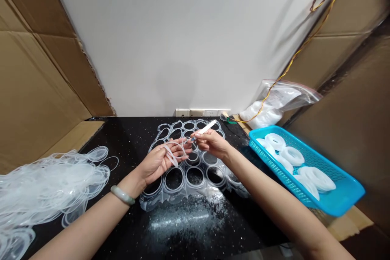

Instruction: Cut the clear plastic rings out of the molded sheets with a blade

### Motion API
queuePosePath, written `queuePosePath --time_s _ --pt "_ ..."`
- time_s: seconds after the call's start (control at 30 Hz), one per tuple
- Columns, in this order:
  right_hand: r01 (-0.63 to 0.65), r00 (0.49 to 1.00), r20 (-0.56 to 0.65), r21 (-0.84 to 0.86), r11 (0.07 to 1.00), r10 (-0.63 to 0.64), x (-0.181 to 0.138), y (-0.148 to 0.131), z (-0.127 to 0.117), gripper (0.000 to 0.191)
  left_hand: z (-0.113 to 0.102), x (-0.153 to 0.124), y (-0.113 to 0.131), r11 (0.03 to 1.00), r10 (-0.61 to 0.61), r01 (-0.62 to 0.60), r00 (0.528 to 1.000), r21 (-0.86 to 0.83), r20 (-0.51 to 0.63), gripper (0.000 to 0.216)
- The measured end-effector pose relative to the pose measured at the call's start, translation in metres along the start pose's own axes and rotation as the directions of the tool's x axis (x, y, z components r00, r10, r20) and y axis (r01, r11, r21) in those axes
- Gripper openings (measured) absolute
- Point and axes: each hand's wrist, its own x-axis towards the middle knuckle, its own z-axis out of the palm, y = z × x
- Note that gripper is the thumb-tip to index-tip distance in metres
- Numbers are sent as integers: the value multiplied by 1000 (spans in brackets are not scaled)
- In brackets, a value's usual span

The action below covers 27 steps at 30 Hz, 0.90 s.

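Left hand (157,161): fingers loosely curled, retaining a ring (171,155). Right hand (211,142): fingers closed on a tool (207,127), tip near the ring. Sheet (184,184) beneath both hands' fingers, on the surface (122,227); basket (347,195) to their right.

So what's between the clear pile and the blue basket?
In the head view, clear plastic with round openings lies between them on the black tabletop, with the left hand and right hand above it.
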Motion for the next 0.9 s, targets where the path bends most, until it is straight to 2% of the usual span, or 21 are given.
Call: queuePosePath --time_s 0.13,0.4,0.6,0.7,0.77,0.8,0.83,0.9 --pt "-1 999 -49 3 1000 1 -5 5 -7 26 3 -10 2 998 -43 44 999 -35 32 41" --pt "7 999 -51 27 1000 -6 -8 11 -4 24 2 -18 2 994 -100 101 995 -40 15 43" --pt "-8 997 -78 -15 1000 6 -12 17 -5 27 7 -17 0 989 -104 107 994 101 -34 36" --pt "-41 994 -102 -98 994 31 -9 23 -5 29 -5 -14 2 963 -95 116 991 243 -95 38" --pt "-54 990 -138 -192 980 28 -6 26 -5 31 -21 -14 7 897 5 82 981 434 -195 42" --pt "-45 986 -166 -251 967 3 -4 26 -6 31 -31 -15 11 823 108 54 962 565 -249 42" --pt "-27 980 -198 -313 949 -37 -3 27 -8 30 -40 -16 15 713 237 31 930 700 -282 41" --pt "21 957 -253 -425 905 -141 -1 27 -15 28 -57 -20 24 442 467 14 850 897 -244 38"
